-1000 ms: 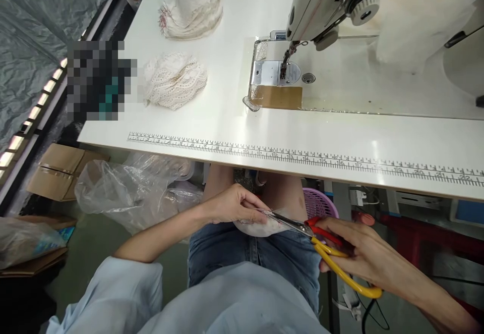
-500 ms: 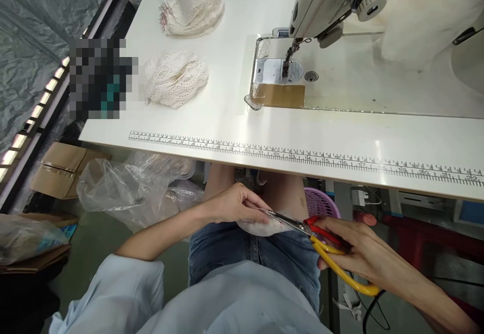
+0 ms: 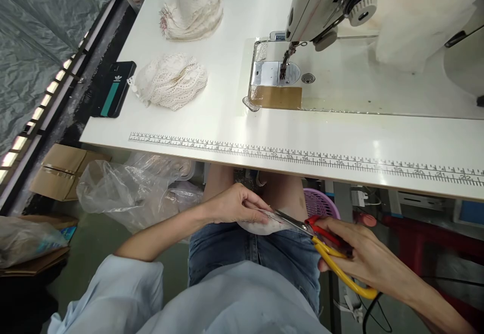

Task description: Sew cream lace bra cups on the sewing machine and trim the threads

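Over my lap, below the table edge, my left hand [image 3: 232, 204] pinches a small white fabric piece [image 3: 260, 226]. My right hand [image 3: 359, 258] grips scissors [image 3: 325, 245] with one red and one yellow handle. Their metal blades reach left onto the fabric piece, right beside my left fingertips. On the white table [image 3: 264, 127] above lie two piles of white lace pieces, one near [image 3: 172, 80] and one farther back [image 3: 194, 6].
A sewing machine [image 3: 333, 1] stands at the table's right, its needle plate [image 3: 274, 74] beneath it. A black phone [image 3: 113, 89] lies at the left edge. A printed ruler [image 3: 302, 157] runs along the front. Plastic bags [image 3: 128, 190], cardboard boxes [image 3: 60, 170] and a purple basket [image 3: 317, 204] sit below.
The scissors and both hands have barely shifted on the fabric piece. The phone at the table's left edge is now plainly visible.
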### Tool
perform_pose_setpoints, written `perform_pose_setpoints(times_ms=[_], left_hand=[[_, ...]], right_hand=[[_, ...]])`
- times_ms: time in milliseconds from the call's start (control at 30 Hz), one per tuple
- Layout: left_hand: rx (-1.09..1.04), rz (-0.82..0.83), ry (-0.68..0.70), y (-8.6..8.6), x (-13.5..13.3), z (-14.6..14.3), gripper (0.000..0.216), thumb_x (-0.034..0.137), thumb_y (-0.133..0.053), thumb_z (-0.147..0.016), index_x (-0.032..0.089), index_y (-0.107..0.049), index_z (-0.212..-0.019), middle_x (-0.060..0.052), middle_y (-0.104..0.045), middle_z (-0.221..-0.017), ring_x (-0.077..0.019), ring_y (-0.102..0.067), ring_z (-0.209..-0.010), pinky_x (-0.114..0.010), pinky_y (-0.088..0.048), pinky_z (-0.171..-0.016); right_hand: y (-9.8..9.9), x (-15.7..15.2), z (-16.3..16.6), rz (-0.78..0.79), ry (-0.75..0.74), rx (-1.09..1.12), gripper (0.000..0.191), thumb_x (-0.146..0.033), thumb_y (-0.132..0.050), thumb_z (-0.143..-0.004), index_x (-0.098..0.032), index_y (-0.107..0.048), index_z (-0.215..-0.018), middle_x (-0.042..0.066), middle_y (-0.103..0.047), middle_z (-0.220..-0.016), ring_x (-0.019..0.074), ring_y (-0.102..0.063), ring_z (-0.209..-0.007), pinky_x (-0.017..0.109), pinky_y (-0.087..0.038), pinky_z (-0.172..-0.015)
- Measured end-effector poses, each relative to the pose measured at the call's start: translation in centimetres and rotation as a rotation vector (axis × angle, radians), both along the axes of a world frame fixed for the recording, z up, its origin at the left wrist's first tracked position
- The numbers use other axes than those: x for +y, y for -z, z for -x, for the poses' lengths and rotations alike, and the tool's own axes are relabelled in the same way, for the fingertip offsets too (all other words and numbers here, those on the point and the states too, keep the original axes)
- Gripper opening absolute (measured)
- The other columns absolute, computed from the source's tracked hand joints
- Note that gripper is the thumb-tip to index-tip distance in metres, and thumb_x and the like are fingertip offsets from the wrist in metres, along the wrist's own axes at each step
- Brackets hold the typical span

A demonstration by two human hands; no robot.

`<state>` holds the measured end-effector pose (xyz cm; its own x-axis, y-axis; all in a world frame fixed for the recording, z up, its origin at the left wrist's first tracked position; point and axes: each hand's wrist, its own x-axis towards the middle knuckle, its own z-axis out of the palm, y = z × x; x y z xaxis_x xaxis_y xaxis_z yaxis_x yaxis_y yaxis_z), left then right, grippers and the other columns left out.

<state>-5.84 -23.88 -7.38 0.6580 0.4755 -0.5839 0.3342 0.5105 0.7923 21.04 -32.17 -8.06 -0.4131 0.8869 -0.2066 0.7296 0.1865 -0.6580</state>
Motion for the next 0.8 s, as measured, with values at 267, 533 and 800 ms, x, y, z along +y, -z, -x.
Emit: perform_pose_setpoints(times_ms=[267,533,800], left_hand=[[0.008,-0.008,0.011,-0.22,-0.06,0.12,0.029,0.025,-0.075,-0.066,0.011,-0.072,-0.091,-0.008,-0.072,-0.081,-0.0133,-0.066,-0.069,-0.016,-0.048,-0.060],[-0.004,0.023,-0.004,0.13,-0.11,0.11,0.030,0.027,-0.075,-0.065,0.011,-0.072,-0.090,-0.008,-0.072,-0.082,-0.0151,-0.066,-0.072,-0.019,-0.050,-0.065],[-0.004,0.036,-0.013,0.67,-0.21,0.11,0.032,0.030,-0.077,-0.063,0.012,-0.073,-0.090,-0.008,-0.072,-0.083,-0.0161,-0.066,-0.076,-0.020,-0.050,-0.066]], right_hand=[[0.55,-0.19,-0.41,0.074,-0.083,0.004,0.032,-0.041,-0.058,-0.080,-0.018,-0.059,-0.102,0.008,-0.068,-0.090,0.0210,-0.065,-0.072,0.027,-0.050,-0.060],[0.29,0.11,-0.03,0.153,-0.085,0.050,0.031,-0.044,-0.056,-0.082,-0.018,-0.058,-0.099,0.007,-0.068,-0.082,0.0212,-0.064,-0.066,0.029,-0.049,-0.059],[0.54,0.06,-0.09,0.113,-0.069,0.089,0.032,-0.046,-0.060,-0.079,-0.018,-0.060,-0.093,0.006,-0.067,-0.076,0.0203,-0.062,-0.063,0.027,-0.048,-0.056]])
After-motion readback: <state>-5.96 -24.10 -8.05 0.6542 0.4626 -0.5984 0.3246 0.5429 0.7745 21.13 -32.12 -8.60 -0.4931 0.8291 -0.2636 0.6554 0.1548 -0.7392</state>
